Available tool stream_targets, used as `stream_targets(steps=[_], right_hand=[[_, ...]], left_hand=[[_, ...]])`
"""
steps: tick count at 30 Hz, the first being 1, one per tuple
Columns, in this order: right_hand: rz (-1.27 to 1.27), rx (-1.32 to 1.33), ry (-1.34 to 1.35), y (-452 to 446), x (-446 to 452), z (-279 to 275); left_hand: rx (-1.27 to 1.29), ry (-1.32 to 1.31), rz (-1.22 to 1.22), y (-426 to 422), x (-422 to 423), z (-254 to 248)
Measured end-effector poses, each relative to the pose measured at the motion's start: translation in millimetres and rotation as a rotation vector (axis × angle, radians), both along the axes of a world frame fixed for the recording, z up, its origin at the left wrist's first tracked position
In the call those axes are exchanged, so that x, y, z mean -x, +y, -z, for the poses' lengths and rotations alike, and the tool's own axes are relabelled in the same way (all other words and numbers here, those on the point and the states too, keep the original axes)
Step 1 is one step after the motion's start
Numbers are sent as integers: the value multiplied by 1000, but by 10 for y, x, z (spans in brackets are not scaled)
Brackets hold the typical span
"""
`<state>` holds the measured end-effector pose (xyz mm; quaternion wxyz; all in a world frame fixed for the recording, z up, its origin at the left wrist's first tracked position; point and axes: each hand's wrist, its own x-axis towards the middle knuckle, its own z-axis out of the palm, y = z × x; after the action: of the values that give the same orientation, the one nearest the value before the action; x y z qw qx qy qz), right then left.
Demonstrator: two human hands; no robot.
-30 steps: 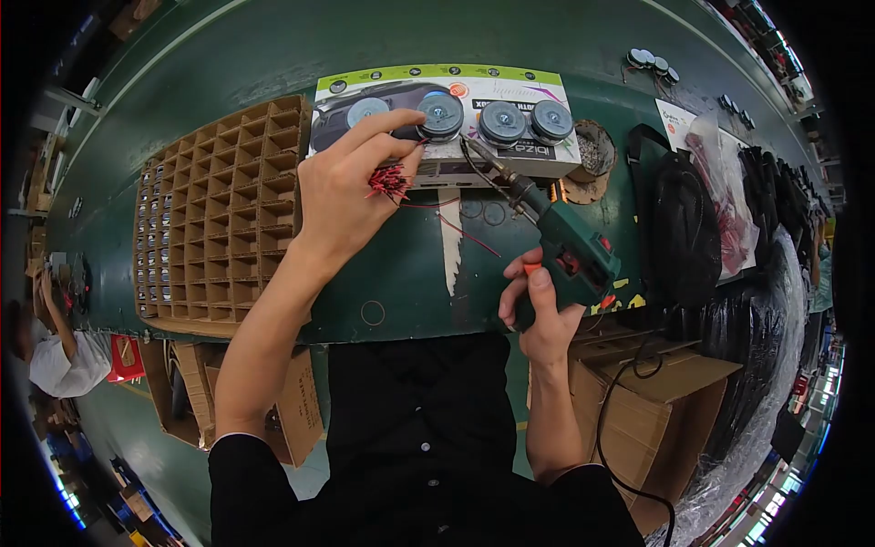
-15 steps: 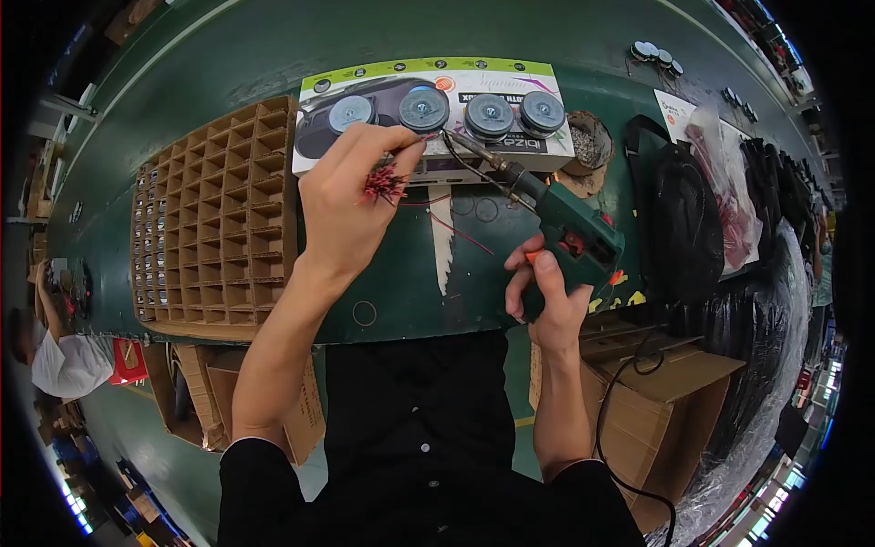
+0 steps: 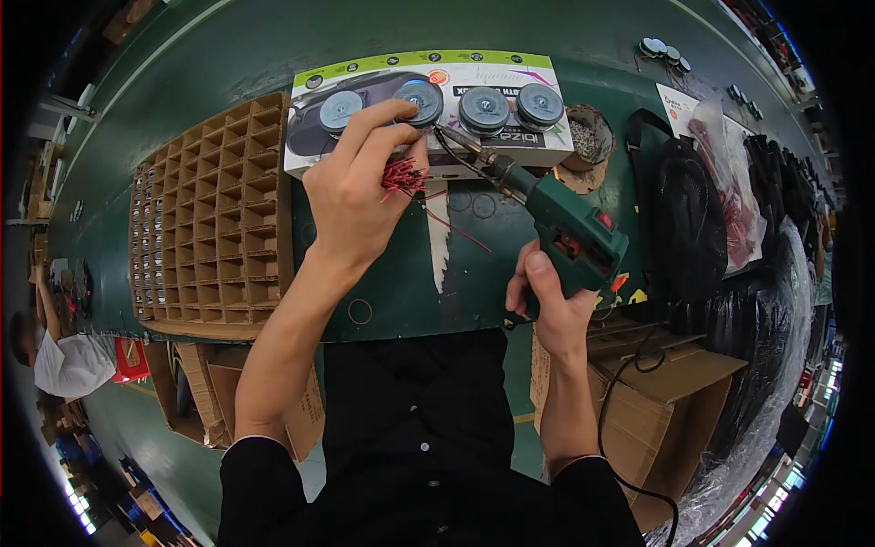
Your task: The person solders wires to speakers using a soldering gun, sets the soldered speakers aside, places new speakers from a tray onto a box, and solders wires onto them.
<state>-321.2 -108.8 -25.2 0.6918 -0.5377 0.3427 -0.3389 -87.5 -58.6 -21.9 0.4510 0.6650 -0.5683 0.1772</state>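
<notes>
My left hand is closed on a bundle of red and black wires, with a fingertip on the second round speaker from the left. My right hand grips the green soldering gun. The gun's tip is beside that speaker's lower edge, near my left fingertips. Three more speakers, one at the left and two at the right, sit on the printed box. A loose red wire lies on the green table below the box.
A cardboard divider tray, part-filled with small parts, stands left. Right of the box are a round container and a black bag. Open cartons stand below the table edge. Another person is at far left.
The view has shifted, so the box and speakers appear further left. My left index fingertip has come onto the second speaker again. The soldering gun's tip remains beside that speaker.
</notes>
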Motion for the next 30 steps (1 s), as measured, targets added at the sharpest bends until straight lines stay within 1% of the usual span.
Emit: stream_targets(steps=[10, 14, 16, 20, 23, 26, 28, 30], right_hand=[[-67, -30, -43, -14, 53, -10], [-56, -57, -52, 5, 84, -55], [-46, 34, -45, 33, 123, -93], [-15, 55, -100, 100, 221, -54], [60, 119, -160, 138, 189, -18], [97, 96, -173, 207, 137, -34], [122, -8, -144, 274, 77, -80], [210, -83, -117, 432, -115, -193]], left_hand=[[20, 5, -16, -25, 21, 3], [21, 13, -9, -15, 40, -13], [14, 10, -17, -14, 25, -17], [9, 17, -15, -13, 26, -5], [3, 18, -17, -15, 38, -11], [-9, 6, -17, -3, 22, 0], [-23, -3, -16, 25, 30, -50], [21, 2, -89, 78, 97, -171]])
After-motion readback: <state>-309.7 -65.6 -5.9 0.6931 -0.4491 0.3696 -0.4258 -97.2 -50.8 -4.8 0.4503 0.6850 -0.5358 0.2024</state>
